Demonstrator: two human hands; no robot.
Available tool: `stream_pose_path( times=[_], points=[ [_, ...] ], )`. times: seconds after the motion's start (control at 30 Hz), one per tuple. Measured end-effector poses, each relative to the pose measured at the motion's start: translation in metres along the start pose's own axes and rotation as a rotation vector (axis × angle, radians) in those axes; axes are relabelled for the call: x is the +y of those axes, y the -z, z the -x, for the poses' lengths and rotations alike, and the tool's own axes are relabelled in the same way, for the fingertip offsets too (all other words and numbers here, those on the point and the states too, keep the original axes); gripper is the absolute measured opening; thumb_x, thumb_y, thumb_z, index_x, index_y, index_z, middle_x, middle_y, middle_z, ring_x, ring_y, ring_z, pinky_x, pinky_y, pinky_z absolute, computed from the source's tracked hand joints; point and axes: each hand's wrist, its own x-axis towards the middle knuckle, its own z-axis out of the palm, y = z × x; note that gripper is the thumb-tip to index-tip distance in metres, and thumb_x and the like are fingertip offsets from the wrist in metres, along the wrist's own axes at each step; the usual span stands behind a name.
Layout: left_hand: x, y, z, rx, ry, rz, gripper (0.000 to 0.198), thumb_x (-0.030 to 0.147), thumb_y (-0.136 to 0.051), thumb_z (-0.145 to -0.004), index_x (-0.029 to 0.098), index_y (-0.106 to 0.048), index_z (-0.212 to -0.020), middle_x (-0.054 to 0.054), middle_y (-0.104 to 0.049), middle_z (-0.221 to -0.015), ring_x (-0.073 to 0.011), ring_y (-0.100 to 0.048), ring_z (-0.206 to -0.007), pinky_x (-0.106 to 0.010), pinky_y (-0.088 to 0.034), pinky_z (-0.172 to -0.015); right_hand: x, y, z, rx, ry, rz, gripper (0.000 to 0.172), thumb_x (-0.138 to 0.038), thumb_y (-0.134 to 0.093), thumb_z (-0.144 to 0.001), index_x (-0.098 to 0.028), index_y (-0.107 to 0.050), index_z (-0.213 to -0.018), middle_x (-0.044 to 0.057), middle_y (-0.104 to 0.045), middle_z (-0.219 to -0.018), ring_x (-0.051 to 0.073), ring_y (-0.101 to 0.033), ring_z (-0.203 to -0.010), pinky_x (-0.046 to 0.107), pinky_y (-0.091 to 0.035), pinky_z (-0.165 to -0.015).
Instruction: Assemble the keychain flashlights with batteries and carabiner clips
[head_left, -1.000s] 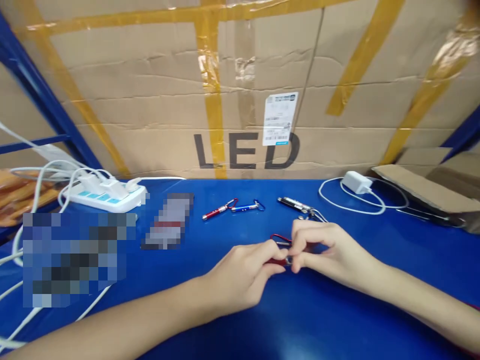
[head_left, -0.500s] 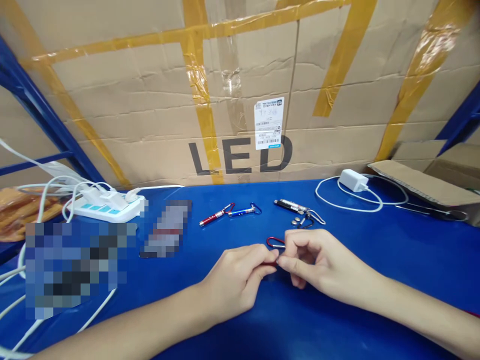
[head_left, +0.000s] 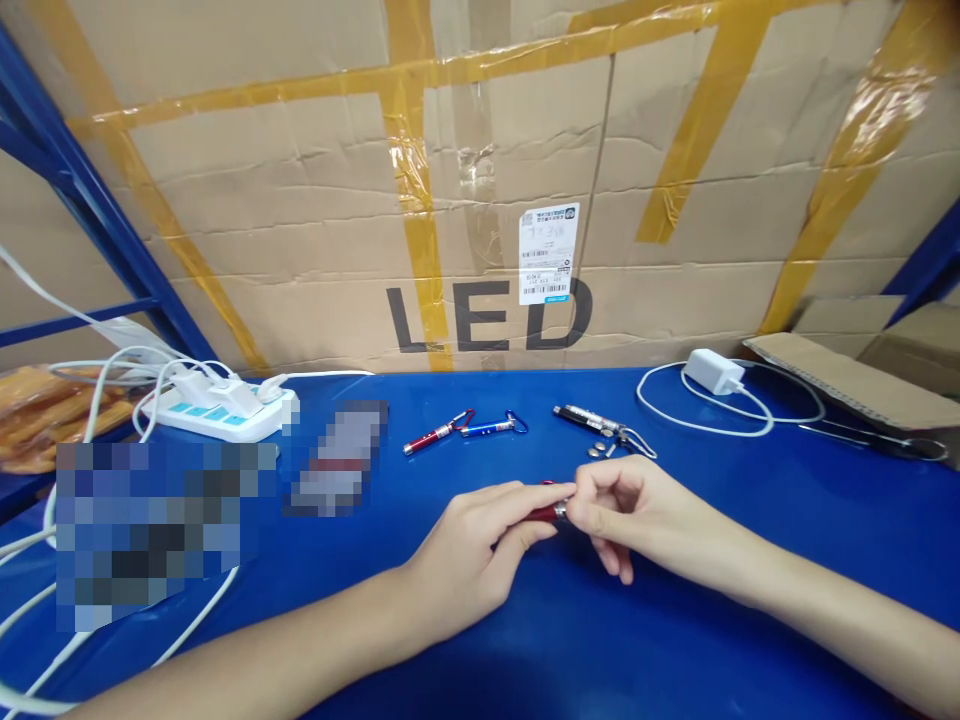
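Observation:
My left hand (head_left: 480, 550) pinches a small red keychain torch (head_left: 546, 513) by its body, just above the blue table (head_left: 675, 640). My right hand (head_left: 622, 515) pinches the silver end of the same torch with thumb and forefinger. Both hands meet at the table's middle. Further back lie a red torch (head_left: 429, 437), a blue torch (head_left: 491, 426) and a black torch (head_left: 589, 418), each with a clip, and a few small round button cells (head_left: 600, 450) beside the black one.
A white power strip (head_left: 225, 410) with plugs and cables sits at the back left. A white charger (head_left: 712, 370) with its looped cable lies at the back right, next to flat cardboard (head_left: 855, 385). A big taped "LED" carton (head_left: 487, 200) forms the back wall.
The hands have shifted slightly; the red torch's clip, seen behind the fingers earlier, is now mostly hidden, and the right fingers sit on the silver end.

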Motion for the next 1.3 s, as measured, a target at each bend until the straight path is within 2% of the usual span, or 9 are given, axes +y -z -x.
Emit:
stream_pose_path(
  times=[0.17,0.27,0.33,0.43,0.53,0.6,0.73,1.07,1.3],
  points=[
    [0.003,0.001,-0.001,-0.014,0.016,0.046,0.028,0.011,-0.045,-0.089,0.021,-0.061,-0.11,-0.003,-0.069,-0.099,-0.0134,-0.063,-0.084,-0.021,-0.048,-0.08,0.003,0.004,-0.003,0.011,-0.016,0.072,0.043,-0.049,-0.073,-0.061,-0.016,-0.046,-0.053,-0.005,-0.051,-0.041,0.006,-0.045,-0.036,0.016,-0.039,-0.038],
    [0.005,0.002,-0.001,-0.013,0.085,0.06,0.024,0.012,-0.045,-0.089,0.016,-0.061,-0.107,-0.004,-0.068,-0.094,-0.0128,-0.062,-0.081,-0.019,-0.047,-0.077,0.005,0.003,-0.003,0.112,0.097,0.27,0.041,-0.05,-0.066,-0.069,-0.016,-0.05,-0.053,-0.003,-0.05,-0.042,0.007,-0.047,-0.039,0.018,-0.04,-0.04],
    [0.005,0.002,0.0,-0.013,0.115,0.069,0.023,0.012,-0.044,-0.089,0.014,-0.059,-0.107,-0.004,-0.067,-0.088,-0.0125,-0.061,-0.077,-0.019,-0.047,-0.074,0.006,0.002,-0.001,0.234,0.269,0.45,0.037,-0.049,-0.062,-0.074,-0.016,-0.057,-0.058,-0.002,-0.053,-0.046,0.008,-0.049,-0.042,0.018,-0.041,-0.041],
    [0.004,0.003,0.001,-0.024,0.112,0.077,0.023,0.012,-0.042,-0.089,0.013,-0.057,-0.106,-0.002,-0.063,-0.08,-0.0114,-0.058,-0.071,-0.019,-0.045,-0.07,0.006,0.004,0.002,0.392,0.631,0.65,0.024,-0.042,-0.065,-0.076,-0.018,-0.066,-0.078,0.001,-0.061,-0.062,0.008,-0.051,-0.045,0.018,-0.045,-0.041],
    [0.002,0.002,0.002,-0.028,0.104,0.067,0.023,0.013,-0.039,-0.09,0.014,-0.055,-0.106,-0.001,-0.058,-0.075,-0.0112,-0.054,-0.068,-0.02,-0.044,-0.067,0.007,0.012,0.002,0.393,0.947,0.843,0.015,-0.029,-0.067,-0.078,-0.022,-0.067,-0.09,0.002,-0.065,-0.076,0.007,-0.057,-0.053,0.016,-0.048,-0.048],
    [0.002,0.002,0.002,-0.021,0.107,0.055,0.023,0.015,-0.036,-0.091,0.014,-0.054,-0.106,0.0,-0.056,-0.073,-0.0113,-0.053,-0.067,-0.02,-0.042,-0.066,0.008,0.017,0.002,0.361,1.05,0.977,0.012,-0.025,-0.065,-0.08,-0.025,-0.068,-0.092,0.001,-0.066,-0.08,0.008,-0.062,-0.06,0.015,-0.049,-0.054],
    [0.001,0.002,0.002,-0.047,0.106,0.018,0.025,0.015,-0.034,-0.092,0.014,-0.054,-0.107,0.001,-0.054,-0.07,-0.0114,-0.051,-0.065,-0.021,-0.041,-0.064,0.011,0.023,0.003,0.318,1.047,1.03,0.015,-0.022,-0.056,-0.086,-0.027,-0.07,-0.09,0.002,-0.067,-0.084,0.009,-0.064,-0.062,0.016,-0.048,-0.055],
    [0.001,0.002,0.003,-0.149,0.093,-0.027,0.023,0.014,-0.035,-0.091,0.015,-0.056,-0.101,0.002,-0.052,-0.067,-0.0104,-0.05,-0.061,-0.019,-0.04,-0.062,0.003,0.011,0.002,0.138,1.01,0.771,0.016,-0.011,-0.056,-0.084,-0.019,-0.064,-0.072,0.003,-0.06,-0.074,0.008,-0.062,-0.058,0.014,-0.051,-0.053],
    [0.002,0.003,0.003,-0.177,0.079,-0.08,0.023,0.012,-0.036,-0.09,0.016,-0.058,-0.096,0.002,-0.055,-0.069,-0.0101,-0.051,-0.061,-0.018,-0.04,-0.062,0.004,0.003,0.001,0.164,0.952,0.718,0.019,-0.017,-0.057,-0.085,-0.018,-0.066,-0.068,0.002,-0.057,-0.065,0.008,-0.058,-0.055,0.016,-0.048,-0.049]
  ],
)
